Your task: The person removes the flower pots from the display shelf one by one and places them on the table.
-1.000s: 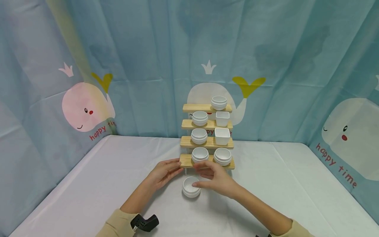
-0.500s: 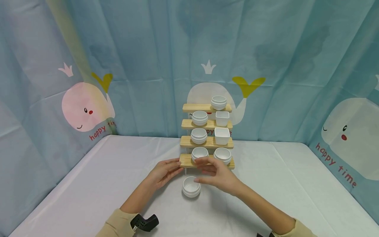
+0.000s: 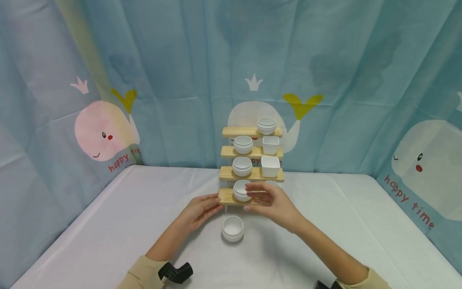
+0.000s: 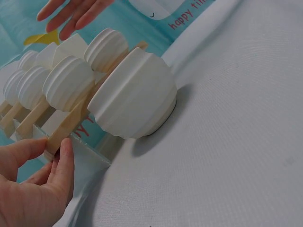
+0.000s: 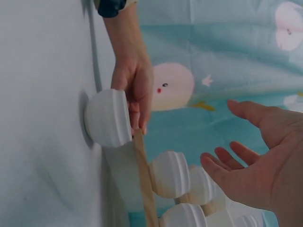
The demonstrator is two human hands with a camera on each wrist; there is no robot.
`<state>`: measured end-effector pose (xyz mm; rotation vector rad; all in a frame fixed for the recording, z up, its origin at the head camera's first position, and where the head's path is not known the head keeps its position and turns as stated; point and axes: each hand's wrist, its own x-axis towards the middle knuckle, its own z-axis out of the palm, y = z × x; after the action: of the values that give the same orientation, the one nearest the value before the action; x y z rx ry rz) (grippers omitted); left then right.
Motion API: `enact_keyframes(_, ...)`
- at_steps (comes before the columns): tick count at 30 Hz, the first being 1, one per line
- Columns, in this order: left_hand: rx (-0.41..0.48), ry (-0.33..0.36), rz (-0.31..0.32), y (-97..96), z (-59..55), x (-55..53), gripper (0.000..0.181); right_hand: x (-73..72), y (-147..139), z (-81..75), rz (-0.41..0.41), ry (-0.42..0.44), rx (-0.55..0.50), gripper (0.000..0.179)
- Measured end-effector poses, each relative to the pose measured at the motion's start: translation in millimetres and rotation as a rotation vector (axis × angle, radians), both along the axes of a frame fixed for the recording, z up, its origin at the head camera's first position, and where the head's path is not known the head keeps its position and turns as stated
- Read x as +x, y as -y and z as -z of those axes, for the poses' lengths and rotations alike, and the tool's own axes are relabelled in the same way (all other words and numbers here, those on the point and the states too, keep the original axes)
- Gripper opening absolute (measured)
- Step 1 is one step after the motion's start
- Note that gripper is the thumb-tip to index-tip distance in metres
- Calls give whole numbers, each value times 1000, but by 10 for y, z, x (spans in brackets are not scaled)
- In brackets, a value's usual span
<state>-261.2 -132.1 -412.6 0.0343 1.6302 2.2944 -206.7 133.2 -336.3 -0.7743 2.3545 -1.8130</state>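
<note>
A tiered display stand (image 3: pixel 226 197) with wooden boards holds small white bowls. My left hand (image 3: pixel 200 212) grips the left end of its lowest board; in the left wrist view the thumb and fingers (image 4: pixel 64 170) pinch that board's end. A round white bowl (image 3: pixel 232 229) stands upright on the table in front of the stand. My right hand (image 3: pixel 276 206), relaxed and holding nothing, hovers before the lowest board. It partly covers that board's right round bowl (image 3: pixel 272 184) in the head view. The left round bowl (image 3: pixel 241 190) there sits just left of its fingertips.
Higher boards carry more round bowls (image 3: pixel 242 166) and two square bowls (image 3: pixel 270 166); the top one bears a single round bowl (image 3: pixel 266 125) at right. A white cloth covers the table (image 3: pixel 119 224). Blue printed curtains (image 3: pixel 173 80) close off the back and sides.
My right hand has moved right and slightly up, away from above the bowl on the table, and now covers more of the lowest board's right bowl. The left hand keeps its place.
</note>
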Motion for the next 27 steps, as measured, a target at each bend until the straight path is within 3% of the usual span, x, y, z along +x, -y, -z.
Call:
enact_keyframes(15, 4, 12, -11, -6, 24, -23, 51, -45, -129, -140, 50, -19, -54, 56)
enact_keyframes(27, 6, 17, -20, 1, 26, -28, 51, -106, -235, -213, 118, -25, -36, 53)
